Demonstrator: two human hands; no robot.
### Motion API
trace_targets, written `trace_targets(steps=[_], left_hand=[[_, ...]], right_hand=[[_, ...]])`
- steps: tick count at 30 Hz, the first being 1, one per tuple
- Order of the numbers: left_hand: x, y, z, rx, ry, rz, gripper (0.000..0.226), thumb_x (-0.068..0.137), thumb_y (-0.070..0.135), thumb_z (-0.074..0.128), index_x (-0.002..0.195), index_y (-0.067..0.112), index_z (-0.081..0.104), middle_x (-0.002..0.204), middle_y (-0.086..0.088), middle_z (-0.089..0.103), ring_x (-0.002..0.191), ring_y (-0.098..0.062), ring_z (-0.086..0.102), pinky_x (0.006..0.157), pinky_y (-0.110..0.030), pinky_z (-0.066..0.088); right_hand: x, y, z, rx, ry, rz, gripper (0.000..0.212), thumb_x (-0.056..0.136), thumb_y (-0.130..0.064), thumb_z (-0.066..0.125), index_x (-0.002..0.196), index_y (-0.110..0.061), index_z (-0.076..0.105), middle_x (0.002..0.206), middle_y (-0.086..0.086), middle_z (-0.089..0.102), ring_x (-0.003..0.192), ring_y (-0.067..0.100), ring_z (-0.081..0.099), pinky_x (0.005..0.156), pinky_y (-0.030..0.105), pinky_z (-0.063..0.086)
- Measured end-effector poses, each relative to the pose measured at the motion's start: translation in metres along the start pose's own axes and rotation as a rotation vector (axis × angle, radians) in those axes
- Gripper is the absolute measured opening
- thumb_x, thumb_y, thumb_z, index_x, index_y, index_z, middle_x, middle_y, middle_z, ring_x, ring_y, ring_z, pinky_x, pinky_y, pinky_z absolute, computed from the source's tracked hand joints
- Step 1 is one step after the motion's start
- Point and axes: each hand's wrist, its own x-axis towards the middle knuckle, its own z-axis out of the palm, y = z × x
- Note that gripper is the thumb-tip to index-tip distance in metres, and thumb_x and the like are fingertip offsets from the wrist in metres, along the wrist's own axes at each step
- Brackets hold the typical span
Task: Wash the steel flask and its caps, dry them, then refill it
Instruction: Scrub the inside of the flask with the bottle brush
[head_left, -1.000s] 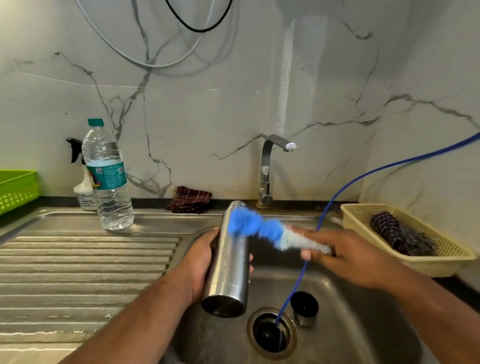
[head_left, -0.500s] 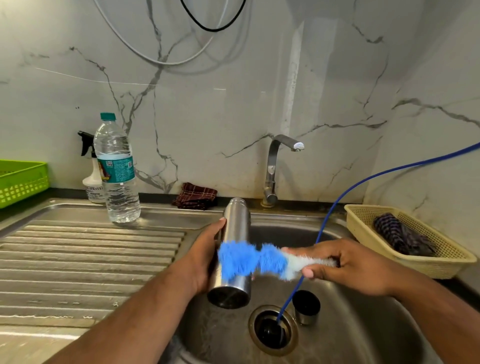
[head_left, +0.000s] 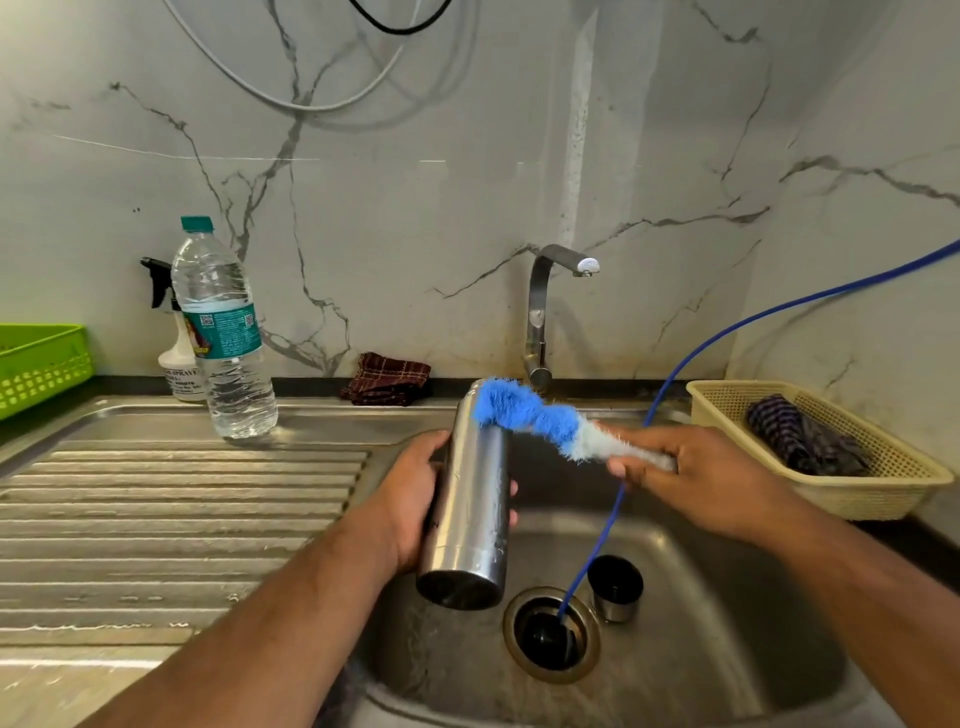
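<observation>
Sink (head_left: 727, 597): blue hose (head_left: 597, 540) beside steel cap (head_left: 615, 587)

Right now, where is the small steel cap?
In the head view, the small steel cap stands on the sink floor, just right of the drain and the blue hose, below the right hand.

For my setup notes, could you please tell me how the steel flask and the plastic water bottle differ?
The steel flask is opaque metal, the water bottle clear plastic. The flask is gripped in the left hand, tilted over the sink; the bottle stands free and upright on the drainboard. Both are tall cylinders.
</observation>
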Motion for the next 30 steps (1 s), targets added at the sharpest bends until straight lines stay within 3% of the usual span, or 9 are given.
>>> trace_targets(steps=[2,5,8,10,14,18,22,26,30], left_hand=[[0.001,0.001,-0.001,-0.018,0.013,-0.022,0.063,0.103,0.055,0.037,0.126,0.003,0.065,0.113,-0.031,0.07,0.081,-0.041,0.071,0.069,-0.041,0.059],[0.002,0.001,-0.005,-0.07,0.025,-0.05,0.061,0.099,0.059,0.045,0.125,0.007,0.064,0.105,-0.027,0.072,0.075,-0.037,0.071,0.066,-0.039,0.057],[0.003,0.001,-0.004,-0.13,0.014,-0.024,0.062,0.1,0.056,0.04,0.128,0.005,0.062,0.099,-0.025,0.071,0.076,-0.036,0.07,0.069,-0.04,0.058],[0.001,0.003,-0.002,-0.213,-0.004,-0.015,0.061,0.098,0.052,0.039,0.128,0.003,0.059,0.098,-0.024,0.069,0.079,-0.037,0.069,0.073,-0.043,0.059],[0.003,0.006,-0.008,-0.378,0.04,0.021,0.06,0.1,0.055,0.041,0.129,0.004,0.057,0.086,-0.025,0.072,0.067,-0.037,0.073,0.057,-0.042,0.06],[-0.001,0.006,-0.011,-0.501,0.1,0.01,0.057,0.101,0.055,0.041,0.125,0.005,0.056,0.087,-0.026,0.071,0.063,-0.036,0.072,0.05,-0.042,0.06],[-0.003,0.004,-0.009,-0.473,0.072,0.011,0.055,0.104,0.054,0.037,0.118,0.005,0.058,0.074,-0.024,0.072,0.056,-0.035,0.072,0.044,-0.039,0.058],[-0.002,0.003,-0.006,-0.382,0.042,0.01,0.059,0.1,0.055,0.041,0.131,0.007,0.057,0.094,-0.028,0.07,0.07,-0.037,0.071,0.059,-0.041,0.061],[-0.003,0.003,-0.002,-0.311,-0.029,-0.006,0.06,0.097,0.054,0.045,0.127,0.005,0.061,0.1,-0.027,0.072,0.075,-0.037,0.071,0.062,-0.042,0.061]], right_hand=[[-0.004,-0.004,-0.004,0.036,-0.126,-0.008,0.021,0.091,-0.043,0.07,0.111,-0.052,0.068,0.079,-0.015,0.072,0.064,0.0,0.061,0.056,0.013,0.042],[-0.015,-0.017,-0.018,0.212,-0.493,0.005,0.025,0.089,-0.039,0.07,0.113,-0.041,0.075,0.078,-0.021,0.073,0.058,-0.001,0.059,0.055,0.012,0.042],[-0.009,-0.011,-0.016,0.248,-0.299,0.007,0.018,0.094,-0.033,0.069,0.101,-0.049,0.076,0.07,-0.009,0.073,0.043,0.003,0.051,0.045,0.016,0.038],[-0.006,-0.005,-0.013,0.121,-0.157,0.019,0.02,0.096,-0.034,0.067,0.114,-0.042,0.073,0.075,-0.005,0.076,0.047,0.002,0.055,0.047,0.014,0.039],[-0.014,-0.007,-0.022,0.302,-0.403,0.07,0.029,0.093,-0.036,0.068,0.121,-0.03,0.072,0.091,0.004,0.077,0.039,0.014,0.049,0.039,0.024,0.041],[-0.013,-0.015,-0.019,0.268,-0.32,0.049,0.029,0.087,-0.044,0.068,0.11,-0.028,0.077,0.084,0.0,0.077,0.042,0.012,0.048,0.043,0.025,0.04],[-0.016,-0.024,-0.017,0.365,-0.389,0.002,0.014,0.092,-0.032,0.07,0.099,-0.039,0.079,0.077,-0.005,0.075,0.041,0.009,0.047,0.044,0.024,0.04],[-0.012,-0.021,-0.014,0.176,-0.226,-0.004,0.023,0.093,-0.032,0.07,0.114,-0.041,0.073,0.069,-0.017,0.071,0.05,-0.001,0.055,0.051,0.011,0.037],[-0.016,-0.024,-0.015,0.239,-0.385,-0.06,0.032,0.09,-0.036,0.074,0.122,-0.038,0.073,0.098,-0.016,0.077,0.074,-0.001,0.064,0.066,0.014,0.046]])
